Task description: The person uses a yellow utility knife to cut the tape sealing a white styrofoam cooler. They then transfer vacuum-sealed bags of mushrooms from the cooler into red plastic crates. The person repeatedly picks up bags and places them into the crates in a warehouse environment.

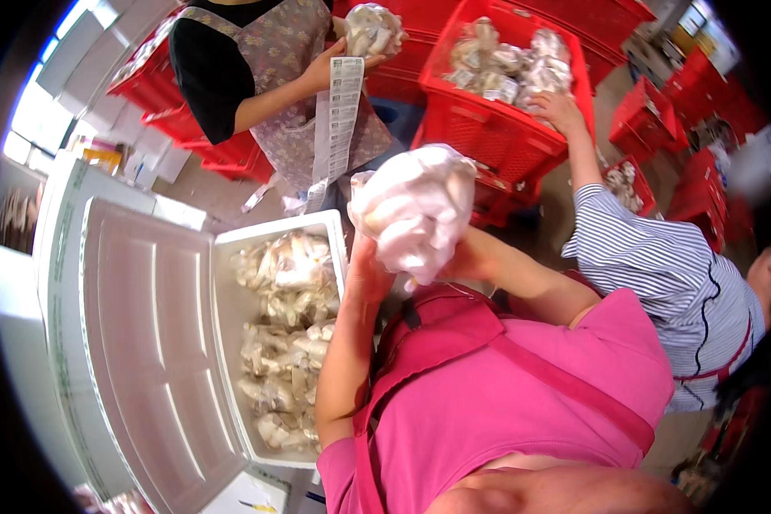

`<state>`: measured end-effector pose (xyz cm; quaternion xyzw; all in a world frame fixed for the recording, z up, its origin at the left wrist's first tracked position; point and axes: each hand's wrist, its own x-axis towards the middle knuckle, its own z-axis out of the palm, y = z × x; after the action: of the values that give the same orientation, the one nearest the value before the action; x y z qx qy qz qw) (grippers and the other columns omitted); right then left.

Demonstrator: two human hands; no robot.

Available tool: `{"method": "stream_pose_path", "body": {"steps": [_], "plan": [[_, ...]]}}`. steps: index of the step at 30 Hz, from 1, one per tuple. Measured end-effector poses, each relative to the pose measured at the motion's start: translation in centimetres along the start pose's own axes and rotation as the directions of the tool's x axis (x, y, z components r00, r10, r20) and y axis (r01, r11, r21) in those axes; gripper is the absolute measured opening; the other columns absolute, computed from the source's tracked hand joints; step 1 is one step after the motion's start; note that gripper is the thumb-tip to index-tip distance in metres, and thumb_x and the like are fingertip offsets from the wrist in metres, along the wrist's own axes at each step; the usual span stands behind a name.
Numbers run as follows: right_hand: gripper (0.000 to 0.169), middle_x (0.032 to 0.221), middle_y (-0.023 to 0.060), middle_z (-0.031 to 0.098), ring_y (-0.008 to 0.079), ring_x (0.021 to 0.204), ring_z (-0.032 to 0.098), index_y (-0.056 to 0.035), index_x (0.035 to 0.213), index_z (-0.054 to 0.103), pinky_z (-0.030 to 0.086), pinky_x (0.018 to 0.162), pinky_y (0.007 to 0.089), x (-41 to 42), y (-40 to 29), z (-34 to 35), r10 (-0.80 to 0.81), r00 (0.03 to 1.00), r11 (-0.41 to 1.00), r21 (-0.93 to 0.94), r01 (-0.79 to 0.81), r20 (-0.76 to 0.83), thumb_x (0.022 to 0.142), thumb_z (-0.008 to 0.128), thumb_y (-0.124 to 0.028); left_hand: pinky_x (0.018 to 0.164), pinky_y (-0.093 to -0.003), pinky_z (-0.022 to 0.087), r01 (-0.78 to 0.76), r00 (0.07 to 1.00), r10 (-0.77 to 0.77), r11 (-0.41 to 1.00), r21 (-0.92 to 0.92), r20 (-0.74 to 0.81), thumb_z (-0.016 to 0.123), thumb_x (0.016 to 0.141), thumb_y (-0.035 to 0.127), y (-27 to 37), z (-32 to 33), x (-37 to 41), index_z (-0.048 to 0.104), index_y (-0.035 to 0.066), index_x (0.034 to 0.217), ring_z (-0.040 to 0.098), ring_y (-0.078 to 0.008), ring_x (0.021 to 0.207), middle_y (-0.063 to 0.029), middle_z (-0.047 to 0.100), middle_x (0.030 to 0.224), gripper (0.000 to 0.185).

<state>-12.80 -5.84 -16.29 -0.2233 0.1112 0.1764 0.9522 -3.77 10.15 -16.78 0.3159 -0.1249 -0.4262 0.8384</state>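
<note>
A clear plastic bag of pale mushrooms (417, 209) is held up before my chest, between my two hands. My left hand (369, 270) grips its lower left side, and my right hand (466, 254) is at its lower right, partly hidden behind the bag. Below and left of it stands an open white foam box (231, 411) with several similar bags (289, 360) lying in it. The box's lid (148, 347) leans open at its left side. Past my hands, a red plastic crate (488, 128) holds more bagged mushrooms (514, 58).
A co-worker in a flowered apron (283, 77) holds a bag and a strip of printed labels (344, 122). Another person's hand (556, 109) reaches into the red crate from the right. More red crates (642, 122) stand around. A small yellow cutter (257, 506) lies at the bottom left.
</note>
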Motion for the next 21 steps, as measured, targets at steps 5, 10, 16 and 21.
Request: {"method": "stream_pose_path", "body": {"steps": [5, 10, 16, 21], "plan": [[0.062, 0.137, 0.0139, 0.041, 0.0260, 0.123, 0.046, -0.0089, 0.143, 0.023, 0.037, 0.101, 0.0401, -5.5, -3.3, 1.0, -0.365, 0.930, 0.864, -0.361, 0.352, 0.033, 0.090, 0.052, -0.021, 0.084, -0.0442, 0.051, 0.119, 0.990, -0.094, 0.955, -0.271, 0.104, 0.056, 0.078, 0.061, -2.0, 1.3, 1.0, 0.036, 0.010, 0.136, 0.055, -0.0310, 0.107, -0.0130, 0.050, 0.126, 0.079], [0.104, 0.148, 0.0138, 0.024, 0.0244, 0.135, 0.029, -0.0110, 0.148, 0.009, 0.028, 0.106, 0.0376, -6.9, -6.5, 0.3, -0.656, 0.748, 0.371, -0.819, 0.437, 0.102, 0.074, 0.069, -0.054, 0.074, -0.0462, 0.053, 0.677, 0.736, -0.263, 0.290, -0.676, 0.624, 0.054, 0.086, 0.044, -4.3, 3.4, 1.5, 0.033, 0.009, 0.137, 0.054, -0.0322, 0.097, -0.0212, 0.043, 0.126, 0.065], [0.107, 0.145, 0.0149, 0.032, 0.0238, 0.132, 0.033, -0.0031, 0.145, 0.018, 0.029, 0.108, 0.0362, -5.5, -7.4, -1.6, -0.365, 0.914, 0.711, -0.581, 0.395, 0.176, 0.067, 0.079, -0.044, 0.048, -0.0372, 0.052, 0.768, 0.635, -0.325, 0.170, -0.617, 0.701, 0.054, 0.085, 0.044, -6.3, 5.4, 1.0, 0.029, -0.003, 0.135, 0.054, -0.0239, 0.074, -0.0253, 0.046, 0.108, 0.074], [0.087, 0.138, 0.0130, 0.041, 0.0243, 0.126, 0.043, -0.0022, 0.142, 0.022, 0.036, 0.106, 0.0393, -5.1, -5.5, -6.1, -0.257, 0.910, 0.897, -0.270, 0.350, 0.327, 0.075, 0.074, -0.018, 0.052, -0.0395, 0.053, 0.809, 0.579, -0.344, 0.126, -0.574, 0.739, 0.049, 0.087, 0.049, -8.5, 2.8, 0.1, 0.033, -0.010, 0.127, 0.052, -0.0240, 0.060, -0.0243, 0.051, 0.090, 0.073]]}}
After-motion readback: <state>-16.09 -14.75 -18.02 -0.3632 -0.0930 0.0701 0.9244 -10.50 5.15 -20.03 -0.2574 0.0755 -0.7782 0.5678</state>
